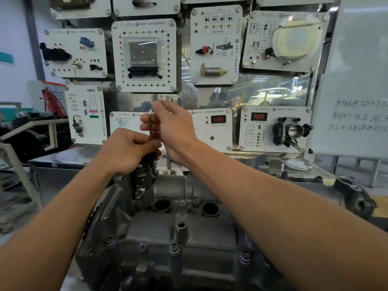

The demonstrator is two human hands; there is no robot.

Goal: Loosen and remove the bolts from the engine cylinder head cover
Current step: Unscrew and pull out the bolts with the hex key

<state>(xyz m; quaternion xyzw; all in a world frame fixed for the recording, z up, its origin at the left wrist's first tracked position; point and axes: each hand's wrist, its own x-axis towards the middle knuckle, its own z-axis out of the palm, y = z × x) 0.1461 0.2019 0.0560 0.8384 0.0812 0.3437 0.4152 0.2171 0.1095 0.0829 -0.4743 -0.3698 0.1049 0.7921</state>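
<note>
Right hand [170, 127] pinches the shiny top of a long, thin bolt [150, 124] between thumb and fingertips, holding it upright at about the height of the wall panels. The left hand [128, 150] is just below, with its fingers curled tight round the bolt's lower end, so the two hands nearly touch. We see the bolt well above the cover [182, 238], over its far left corner and clear of the metal.

The left fist hides the bolt's lower end. A dark piece [149, 157] pokes out under the fist, and we cannot tell whether it is a tool or part of the engine. The bolt's shaft is blurred and its thread does not show.

Below the forearms the grey cover fills the lower middle of the view. Four seated bolts [174, 247] stand along its near side and two round wells [162, 204] open further back. The right forearm crosses the cover's right edge, and the frame cuts off its near end.

Behind the engine, white training panels [144, 55] carrying sensors and wiring diagrams hang on a shiny wall. A throttle body [292, 130] is mounted on the lower right panel. A whiteboard [357, 80] with handwriting runs off the right edge. We cannot read the small print on the panels.
</note>
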